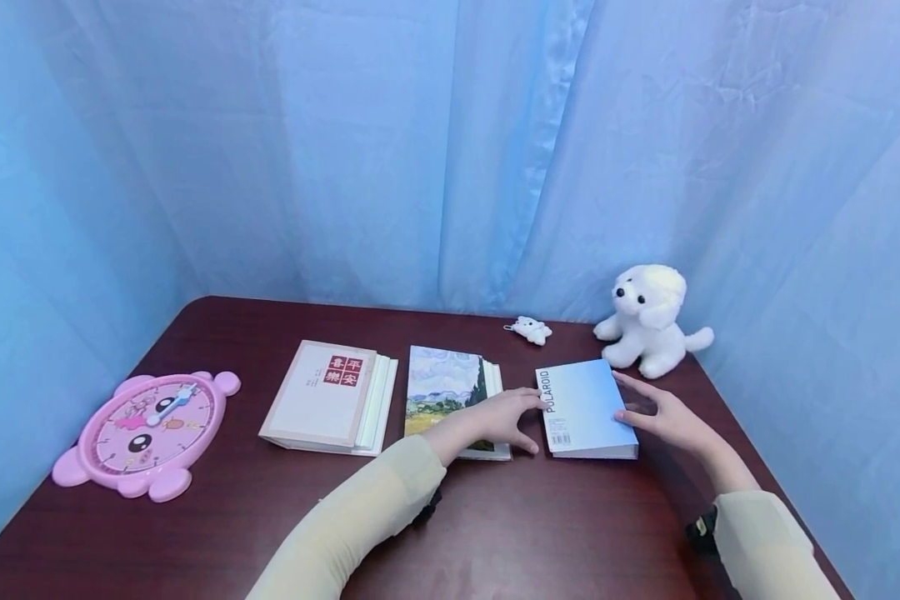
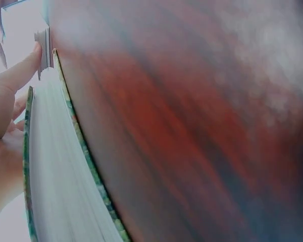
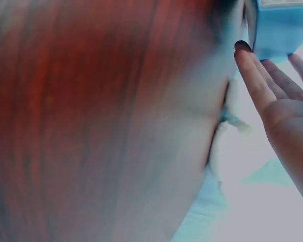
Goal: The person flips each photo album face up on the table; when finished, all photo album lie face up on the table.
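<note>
A pale blue and white book marked POLAROID (image 1: pixel 588 404) lies flat at the right of the table. My right hand (image 1: pixel 669 421) is at its right side, with the thumb and fingertips at that edge. My left hand (image 1: pixel 501 418) reaches to its left side, fingertips at the edge and thumb spread toward the table. Beneath my left wrist is a book with a landscape painting on its cover (image 1: pixel 444 382). The right wrist view shows nearly straight fingers (image 3: pixel 260 83) against the blue side of the book. In the left wrist view, the painted book's page edges (image 2: pixel 60 151) stand close to the left hand.
A cream book with red square characters (image 1: pixel 322 392) lies left of the painted book. At the far left is a pink toy clock (image 1: pixel 150 433). Behind the POLAROID book sit a white plush dog (image 1: pixel 645 321) and a small white plush charm (image 1: pixel 531 330). Blue curtains (image 1: pixel 360 150) surround the table (image 1: pixel 495 533).
</note>
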Action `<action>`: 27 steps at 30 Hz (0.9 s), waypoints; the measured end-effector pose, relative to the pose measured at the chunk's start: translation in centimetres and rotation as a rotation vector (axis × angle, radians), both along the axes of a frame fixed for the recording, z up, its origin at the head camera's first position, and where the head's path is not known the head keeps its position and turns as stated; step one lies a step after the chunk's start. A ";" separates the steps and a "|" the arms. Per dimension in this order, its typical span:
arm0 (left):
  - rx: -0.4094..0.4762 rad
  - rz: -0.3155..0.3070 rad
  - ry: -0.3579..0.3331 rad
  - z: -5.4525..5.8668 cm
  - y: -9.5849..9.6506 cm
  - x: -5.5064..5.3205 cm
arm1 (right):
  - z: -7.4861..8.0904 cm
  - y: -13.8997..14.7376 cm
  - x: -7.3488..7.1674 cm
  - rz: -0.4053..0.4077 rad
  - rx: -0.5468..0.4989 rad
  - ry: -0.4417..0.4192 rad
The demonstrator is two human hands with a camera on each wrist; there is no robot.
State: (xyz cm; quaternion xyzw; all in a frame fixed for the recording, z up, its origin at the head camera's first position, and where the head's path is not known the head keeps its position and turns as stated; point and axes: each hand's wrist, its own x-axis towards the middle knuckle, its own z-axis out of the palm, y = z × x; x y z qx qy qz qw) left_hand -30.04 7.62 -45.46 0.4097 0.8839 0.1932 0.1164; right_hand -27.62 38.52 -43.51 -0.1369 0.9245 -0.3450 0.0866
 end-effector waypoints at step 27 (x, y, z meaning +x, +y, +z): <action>0.317 0.081 -0.302 0.9 -1.3 -0.9 | 3.0 -3.8 0.1 0.185 -0.193 0.159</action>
